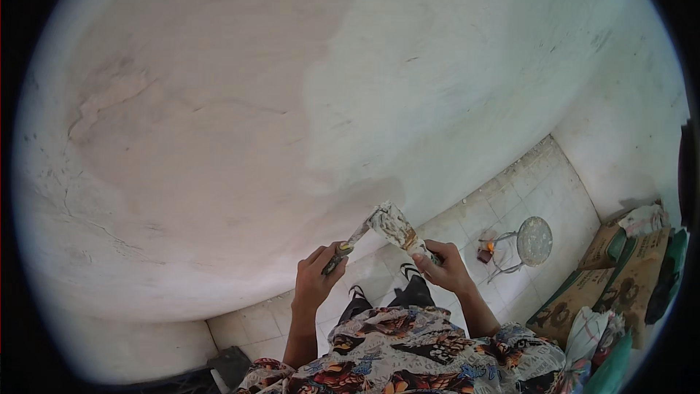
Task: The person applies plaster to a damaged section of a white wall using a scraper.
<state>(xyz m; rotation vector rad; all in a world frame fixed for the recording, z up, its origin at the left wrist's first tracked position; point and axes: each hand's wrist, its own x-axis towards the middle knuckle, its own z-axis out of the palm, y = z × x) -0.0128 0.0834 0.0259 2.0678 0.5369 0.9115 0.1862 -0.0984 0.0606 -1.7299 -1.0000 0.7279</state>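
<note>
My left hand (317,277) is closed round the handle of a narrow putty knife (359,234), whose blade angles up to the right. My right hand (443,266) grips a wide putty knife (394,225) with white and brown putty smeared over its blade. The two blades meet, or very nearly meet, in front of me. Just beyond them is the plastered wall (240,66), with a large darker pinkish patch on the left, cracks and a flaked area.
A round stool (534,241) stands on the tiled floor (499,197) to my right, beside a small reddish item (485,255). Several cardboard-coloured bags (627,284) and plastic sacks (587,328) lie along the right wall (620,138). A dark object (230,361) sits at lower left. My sandalled feet show below.
</note>
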